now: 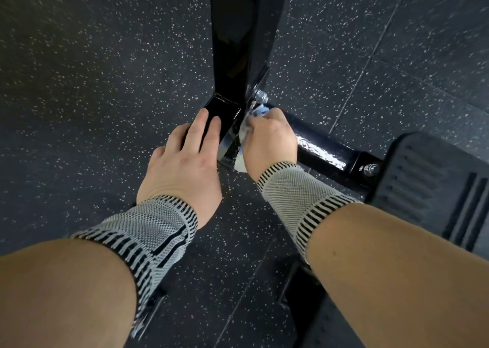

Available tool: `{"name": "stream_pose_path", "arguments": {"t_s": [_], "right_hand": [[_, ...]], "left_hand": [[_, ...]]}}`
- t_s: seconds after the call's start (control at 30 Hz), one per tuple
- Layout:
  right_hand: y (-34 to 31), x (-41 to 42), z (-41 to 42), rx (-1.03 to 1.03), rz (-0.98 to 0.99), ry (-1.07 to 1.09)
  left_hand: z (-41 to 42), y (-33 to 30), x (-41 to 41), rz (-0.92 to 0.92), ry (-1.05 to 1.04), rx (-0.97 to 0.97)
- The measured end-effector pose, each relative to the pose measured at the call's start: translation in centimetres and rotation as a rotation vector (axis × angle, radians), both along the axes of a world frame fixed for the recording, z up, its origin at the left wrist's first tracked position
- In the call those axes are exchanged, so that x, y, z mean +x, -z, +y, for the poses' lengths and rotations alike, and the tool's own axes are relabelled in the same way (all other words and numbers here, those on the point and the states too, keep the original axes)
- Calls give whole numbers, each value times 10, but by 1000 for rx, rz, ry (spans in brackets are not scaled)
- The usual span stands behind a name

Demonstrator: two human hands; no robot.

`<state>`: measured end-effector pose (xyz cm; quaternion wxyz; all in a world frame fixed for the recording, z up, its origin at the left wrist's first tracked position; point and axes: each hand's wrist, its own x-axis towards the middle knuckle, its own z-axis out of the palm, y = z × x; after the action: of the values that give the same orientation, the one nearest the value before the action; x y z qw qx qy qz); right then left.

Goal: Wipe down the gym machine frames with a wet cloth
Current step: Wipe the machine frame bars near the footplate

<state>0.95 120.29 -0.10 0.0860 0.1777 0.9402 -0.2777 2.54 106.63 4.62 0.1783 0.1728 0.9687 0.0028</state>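
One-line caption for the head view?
Right hand wipes the black frame joint with a wet cloth; left hand rests on the frame.

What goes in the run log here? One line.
left hand flat on frame stub | right hand gripping cloth at frame joint

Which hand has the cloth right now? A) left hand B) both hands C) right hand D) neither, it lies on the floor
C: the right hand has its fingers curled round the white and blue cloth against the black frame by the bolt, while the left hand rests flat on the frame with straight fingers and holds nothing.
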Motion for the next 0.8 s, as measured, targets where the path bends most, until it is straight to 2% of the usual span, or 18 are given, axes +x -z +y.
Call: {"name": "stream_pose_path", "arguments": {"t_s": [0.03,0.17,0.27,0.37,0.53,0.67,0.8], "right_hand": [[-4,4,7,-33,-3,-7],[-12,-14,35,-167,115,382],[3,-38,34,-155,-62,205],[8,-48,33,-8,-213,74],[-10,-19,31,125,-181,58],[0,10,-3,259,-61,-147],[6,11,-12,296,-18,-87]], "left_hand": [[0,-1,0,-5,0,-5],[1,-2,-2,-33,-7,-26],[3,-1,-1,-47,-21,-32],[1,-1,-2,-40,-4,-44],[2,-3,-1,-31,-15,-29],[1,-3,0,-31,0,-27],[0,-1,0,-22,15,-24]]}}
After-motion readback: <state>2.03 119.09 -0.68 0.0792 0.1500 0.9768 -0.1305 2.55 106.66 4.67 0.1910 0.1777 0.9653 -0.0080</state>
